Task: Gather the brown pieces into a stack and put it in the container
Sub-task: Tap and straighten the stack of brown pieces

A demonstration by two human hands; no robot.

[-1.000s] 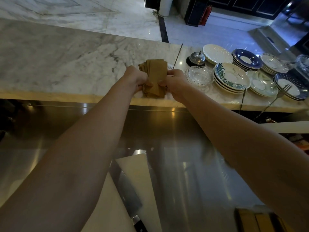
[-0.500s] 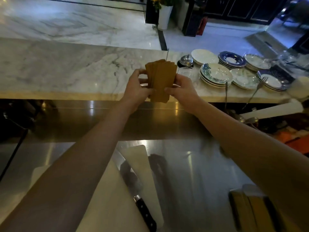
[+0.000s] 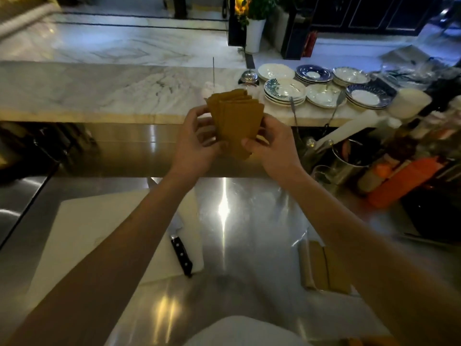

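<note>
A fanned stack of flat brown pieces [image 3: 235, 121] is held upright in the air, above the gap between the marble counter [image 3: 99, 91] and the steel worktop [image 3: 249, 216]. My left hand [image 3: 198, 143] grips its left edge and my right hand [image 3: 269, 143] grips its lower right edge. More brown pieces [image 3: 324, 268] lie on the steel worktop at the right, partly hidden by my right forearm. A metal container [image 3: 349, 163] with utensils stands to the right of my hands.
A white cutting board [image 3: 99, 233] with a black-handled knife [image 3: 180, 253] lies under my left arm. Stacked plates [image 3: 284, 92], forks and a service bell [image 3: 248, 77] sit on the marble counter at the right. Orange bottles [image 3: 404, 181] crowd the right edge.
Both hands have lifted the brown stack off the marble counter and pulled it back toward me, over the steel worktop. The view has tilted, showing more of the worktop.
</note>
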